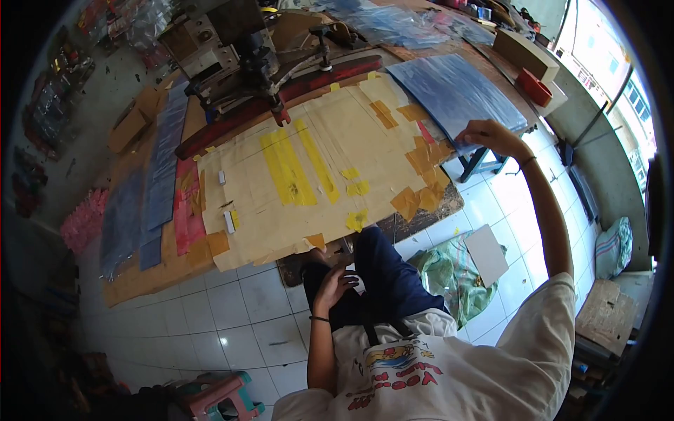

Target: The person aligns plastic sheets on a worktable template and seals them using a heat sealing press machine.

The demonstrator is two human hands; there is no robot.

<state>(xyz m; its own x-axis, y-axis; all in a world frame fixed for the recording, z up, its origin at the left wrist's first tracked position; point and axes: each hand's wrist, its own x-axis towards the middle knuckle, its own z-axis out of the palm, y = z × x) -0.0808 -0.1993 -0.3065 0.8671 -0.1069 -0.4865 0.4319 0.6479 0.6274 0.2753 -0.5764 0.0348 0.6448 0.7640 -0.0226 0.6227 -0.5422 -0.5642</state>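
Note:
My right hand (489, 137) is at the near edge of a stack of bluish clear plastic sheets (456, 91), on the right of the work table. Its fingers are bent and pinched together at the sheet's edge; how much they hold is hard to see. My left hand (335, 284) rests on my lap below the table edge, fingers loosely apart and holding nothing. Between the hands and the machine lies a tan board (281, 231) patched with yellow and brown tape. Two small white blocks (229, 222) are fixed on its left part.
A heavy press-like machine (242, 63) with a long red bar (225, 130) stands over the board's far side. More plastic sheets (165, 161) lie at the left. A green sack (456, 281) is on the tiled floor, and a stool (221, 396) stands at lower left.

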